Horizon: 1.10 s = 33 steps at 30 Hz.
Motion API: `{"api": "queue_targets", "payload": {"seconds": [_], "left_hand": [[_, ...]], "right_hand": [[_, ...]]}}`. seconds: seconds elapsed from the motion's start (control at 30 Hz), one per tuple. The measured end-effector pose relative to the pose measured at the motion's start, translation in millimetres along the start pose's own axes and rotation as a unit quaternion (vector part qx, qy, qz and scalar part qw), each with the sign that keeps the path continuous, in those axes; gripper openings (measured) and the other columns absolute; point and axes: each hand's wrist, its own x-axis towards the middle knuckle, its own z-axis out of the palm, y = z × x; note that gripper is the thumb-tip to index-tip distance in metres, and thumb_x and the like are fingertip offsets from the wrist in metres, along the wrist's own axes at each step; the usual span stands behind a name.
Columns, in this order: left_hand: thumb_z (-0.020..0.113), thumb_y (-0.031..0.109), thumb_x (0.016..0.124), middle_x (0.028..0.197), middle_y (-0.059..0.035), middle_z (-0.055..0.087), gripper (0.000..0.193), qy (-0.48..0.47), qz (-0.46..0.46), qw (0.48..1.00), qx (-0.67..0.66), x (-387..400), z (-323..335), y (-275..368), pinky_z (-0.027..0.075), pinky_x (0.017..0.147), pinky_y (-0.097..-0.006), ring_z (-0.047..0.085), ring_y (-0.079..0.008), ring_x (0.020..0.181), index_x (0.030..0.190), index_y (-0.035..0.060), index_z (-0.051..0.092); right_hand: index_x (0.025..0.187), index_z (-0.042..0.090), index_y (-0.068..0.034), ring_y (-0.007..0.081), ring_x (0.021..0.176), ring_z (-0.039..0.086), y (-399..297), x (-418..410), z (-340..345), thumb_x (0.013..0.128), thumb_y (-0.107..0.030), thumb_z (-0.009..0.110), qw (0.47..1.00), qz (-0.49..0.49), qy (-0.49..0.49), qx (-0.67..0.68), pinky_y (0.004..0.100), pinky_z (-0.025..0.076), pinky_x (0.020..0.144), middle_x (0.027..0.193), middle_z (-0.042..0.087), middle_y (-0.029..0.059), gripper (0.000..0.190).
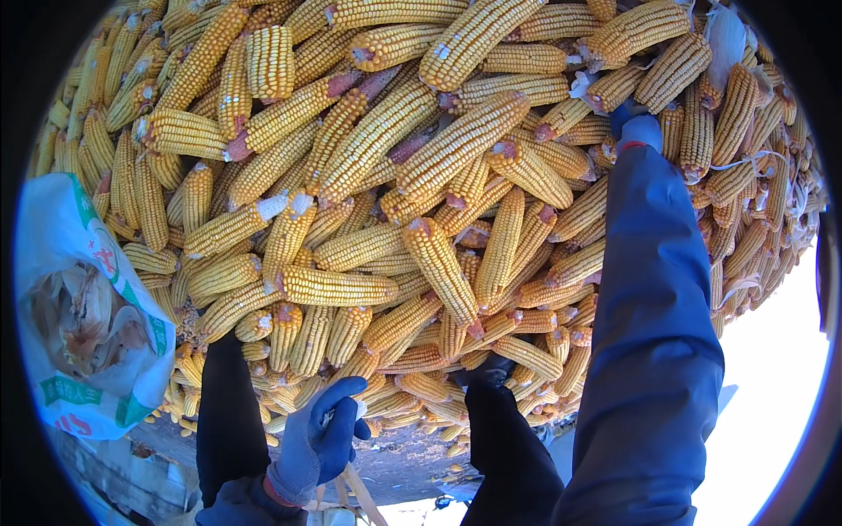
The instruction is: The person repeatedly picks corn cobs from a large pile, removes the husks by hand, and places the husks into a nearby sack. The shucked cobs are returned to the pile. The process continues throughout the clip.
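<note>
My left hand (319,437), in a grey and blue work glove, is low in front of me with its fingers curled. Pale dry corn husk strips (362,493) hang below it, and a whitish scrap shows within the fingers. My right arm stretches far out to the upper right. There my right hand (637,128), also gloved, reaches in among the corn; its fingers are hidden behind the ears. A husked yellow ear of corn (674,72) lies right beside it. The large heap of husked ears (355,250) spreads before me, some with reddish butts.
At the left, a white bag (39,217) with green and red print holds dry husks (85,315). My black-trousered legs (230,407) stand in the heap's near edge, the feet partly covered by corn. Loose husk (727,39) lies at the upper right. Bright ground (776,381) shows at right.
</note>
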Motion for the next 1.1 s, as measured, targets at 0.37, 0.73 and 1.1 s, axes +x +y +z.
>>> {"api": "queue_targets", "payload": {"seconds": [0.37,0.73,1.1], "left_hand": [[0.059,0.011,0.109,0.097,-0.0081,0.070,0.032,-0.058,0.098,0.993,-0.038,17.6,3.2,-29.3,0.052,0.060,-0.0265,0.067,-0.0105,0.075,0.139,0.0017,0.064],[0.076,0.022,0.099,0.134,-0.0148,0.067,0.076,-0.090,0.139,0.972,-0.166,18.2,-1.4,-17.8,0.056,0.070,-0.0281,0.065,-0.0117,0.086,0.162,0.0056,0.036],[0.061,0.047,0.107,0.098,-0.0007,0.066,0.055,-0.006,0.042,0.980,-0.195,21.9,-27.0,-11.3,0.043,0.056,-0.0221,0.054,-0.0042,0.071,0.143,0.0055,0.060]], "right_hand": [[0.104,0.072,0.003,0.0208,0.060,0.064,-9.0,-141.9,-41.2,0.078,-0.060,0.088,0.872,0.183,-0.150,0.428,0.0379,0.050,0.050,0.084,0.071,0.0115,0.070],[0.127,0.065,0.005,0.0111,0.066,0.063,-74.4,-516.5,-151.6,0.099,-0.049,0.073,0.608,0.127,-0.419,0.663,0.0264,0.050,0.059,0.090,0.070,0.0065,0.061],[0.135,0.064,0.002,0.0283,0.073,0.074,-120.8,-582.6,-150.6,0.095,-0.027,0.080,0.766,-0.042,-0.355,0.534,0.0371,0.057,0.062,0.088,0.072,0.0161,0.052]]}}
